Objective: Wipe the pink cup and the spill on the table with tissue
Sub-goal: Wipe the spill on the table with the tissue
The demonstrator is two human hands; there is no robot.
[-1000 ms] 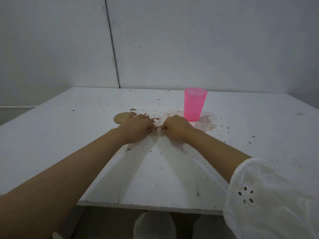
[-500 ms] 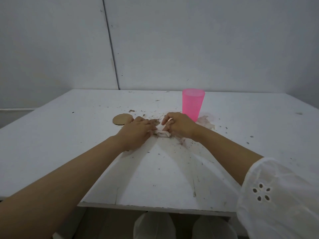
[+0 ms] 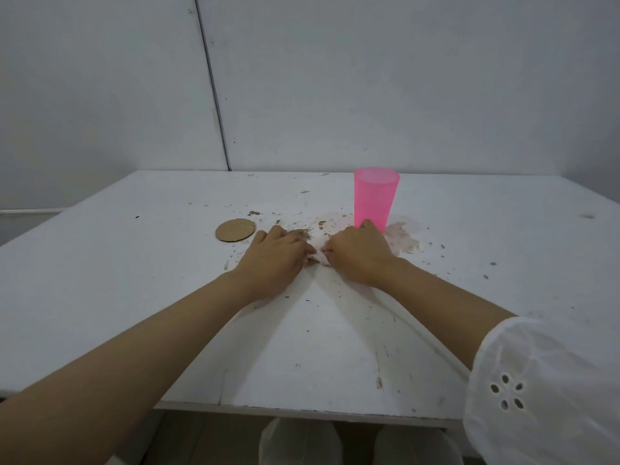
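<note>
Both hands gripped one small wad of tissue (image 3: 317, 259). The left hand (image 3: 275, 258) pinched its left end with bent fingertips, and the right hand (image 3: 359, 258) curled over its right end. The tissue lay on the table (image 3: 134, 280) in front of the pink cup (image 3: 375, 199) and a little to its left. Only a white, damp-looking strip showed between the knuckles. Its long axis ran left to right, from one hand to the other.

The right forefinger reached up to the foot of the cup; whether it touched could not be told. The cup stood upright, mouth up, and its translucent wall showed no clear contents. The spill (image 3: 404, 239), a pinkish-brown patch, spread round the cup's foot, mostly to its right. Dark specks (image 3: 322, 224) were scattered to the cup's left and front. A round cardboard disc (image 3: 235, 230) lay flat well to the left of the cup, just beyond the left hand.
</note>
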